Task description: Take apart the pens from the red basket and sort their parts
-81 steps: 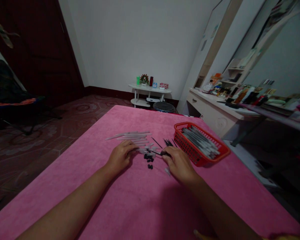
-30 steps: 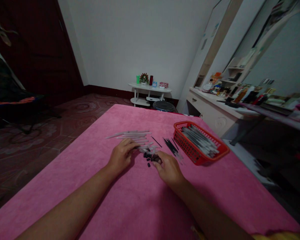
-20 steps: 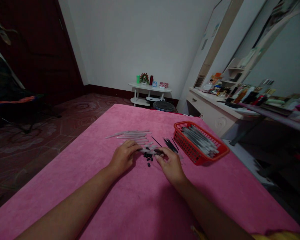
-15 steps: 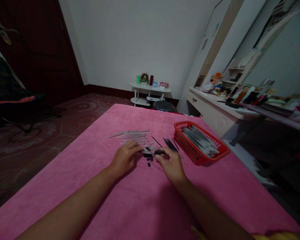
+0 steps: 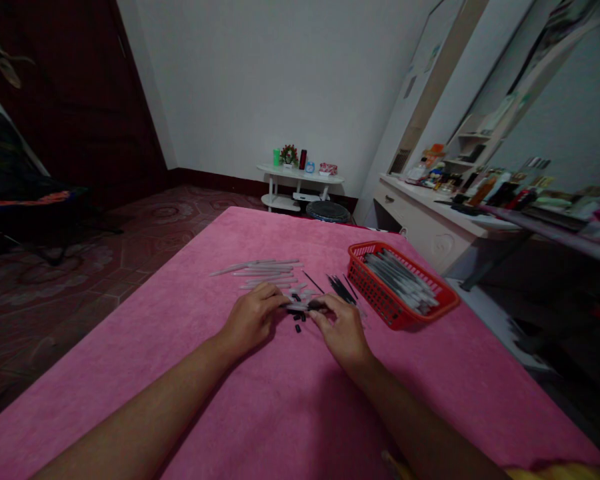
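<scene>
My left hand (image 5: 251, 319) is closed round one end of a pale, slim pen barrel (image 5: 296, 307), held level just above the pink cloth. At its other end, my right hand (image 5: 344, 328) pinches a dark piece (image 5: 314, 305) against the barrel; the fingers partly hide where they meet. Several small black pieces (image 5: 298, 329) lie beneath and in front of the barrel. Just beyond my hands are small whitish pieces (image 5: 303, 287). Pale pen barrels (image 5: 266, 274) lie in a loose row behind my left hand, and thin black sticks like refills (image 5: 340, 289) behind my right.
A red plastic basket (image 5: 375, 303) full of grey-and-white pens (image 5: 400, 279) stands on the pink-covered table (image 5: 260, 413) to the right. Beyond are a white side table (image 5: 300, 175), a round dark stool (image 5: 328, 211) and a cluttered dresser (image 5: 430, 213). A folding chair (image 5: 20, 187) stands left.
My left hand has shifted slightly right, bringing the barrel closer to the dark piece in my right hand. The basket and loose parts look unchanged.
</scene>
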Tool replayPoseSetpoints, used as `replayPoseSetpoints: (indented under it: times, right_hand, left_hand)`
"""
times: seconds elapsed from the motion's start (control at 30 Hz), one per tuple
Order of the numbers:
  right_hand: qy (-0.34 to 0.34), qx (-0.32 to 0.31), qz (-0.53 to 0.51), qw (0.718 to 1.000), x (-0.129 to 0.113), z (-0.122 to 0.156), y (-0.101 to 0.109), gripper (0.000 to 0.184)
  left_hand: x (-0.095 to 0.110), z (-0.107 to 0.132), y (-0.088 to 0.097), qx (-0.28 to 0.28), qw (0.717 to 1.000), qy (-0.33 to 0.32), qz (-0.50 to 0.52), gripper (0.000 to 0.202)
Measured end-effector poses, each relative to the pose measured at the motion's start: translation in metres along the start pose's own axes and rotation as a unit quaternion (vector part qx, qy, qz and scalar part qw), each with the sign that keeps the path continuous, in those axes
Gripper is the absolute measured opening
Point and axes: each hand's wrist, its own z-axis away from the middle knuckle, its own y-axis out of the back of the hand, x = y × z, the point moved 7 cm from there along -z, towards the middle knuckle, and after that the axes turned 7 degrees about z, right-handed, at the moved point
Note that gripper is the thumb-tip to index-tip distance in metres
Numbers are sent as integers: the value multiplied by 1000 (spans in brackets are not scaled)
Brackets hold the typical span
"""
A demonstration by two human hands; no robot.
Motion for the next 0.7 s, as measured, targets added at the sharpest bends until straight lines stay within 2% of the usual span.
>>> replayPoseSetpoints:
  times: [0.2, 0.47, 0.7]
  right_hand:
    - [21, 2, 38, 999, -4, 0, 2, 14]
    - [-8, -13, 40, 999, -1, 0, -1, 11]
    - [-18, -56, 150, 987, -3, 1, -4, 12]
  left_hand:
    - [1, 0, -2, -7, 1000, 0, -8, 21]
    - [6, 1, -1, -5, 1000, -17, -9, 22]
    - [7, 0, -3, -16, 999, -11, -30, 20]
